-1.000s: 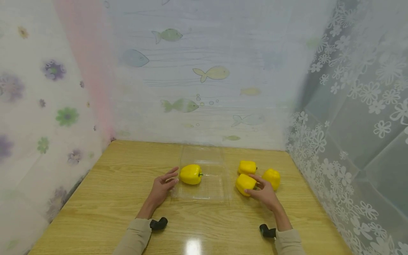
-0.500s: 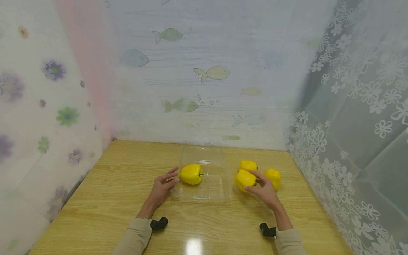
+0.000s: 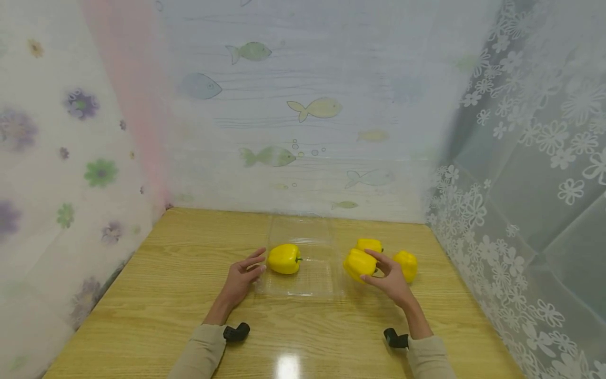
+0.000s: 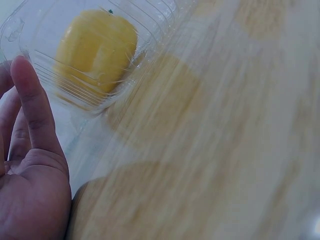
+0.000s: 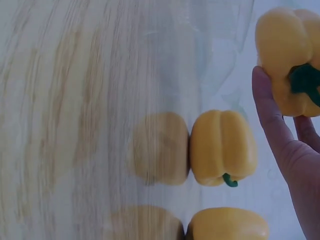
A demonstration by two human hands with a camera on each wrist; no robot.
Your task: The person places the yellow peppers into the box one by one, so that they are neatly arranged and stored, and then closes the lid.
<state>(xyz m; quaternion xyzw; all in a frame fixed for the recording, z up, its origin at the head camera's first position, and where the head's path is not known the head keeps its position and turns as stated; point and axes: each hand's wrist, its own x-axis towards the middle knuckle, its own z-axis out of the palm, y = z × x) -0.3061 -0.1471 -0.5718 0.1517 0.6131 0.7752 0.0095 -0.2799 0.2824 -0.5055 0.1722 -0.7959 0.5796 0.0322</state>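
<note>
My right hand (image 3: 392, 280) pinches a yellow bell pepper (image 3: 360, 264) between thumb and fingers, just right of a clear plastic clamshell box (image 3: 314, 287). In the right wrist view the held bell pepper (image 5: 282, 42) shows its green stem toward the palm, raised above the table. Another yellow bell pepper (image 3: 283, 259) lies on its side in the left part of the box, stem pointing right. My left hand (image 3: 239, 281) stays at the box's left side with fairly straight fingers. In the left wrist view a fingertip (image 4: 24, 70) is right at the clear wall.
Two more yellow bell peppers lie on the wooden table (image 3: 180, 295) at the right: one bell pepper (image 3: 369, 245) behind the held one, another bell pepper (image 3: 407, 266) beyond my right hand. The box's lid (image 3: 300, 227) lies folded back. Patterned curtains (image 3: 303, 131) enclose the table's back and sides.
My right hand has lifted the bell pepper off the table and shifted it slightly left, toward the box. The left hand and the bell pepper in the box have stayed put.
</note>
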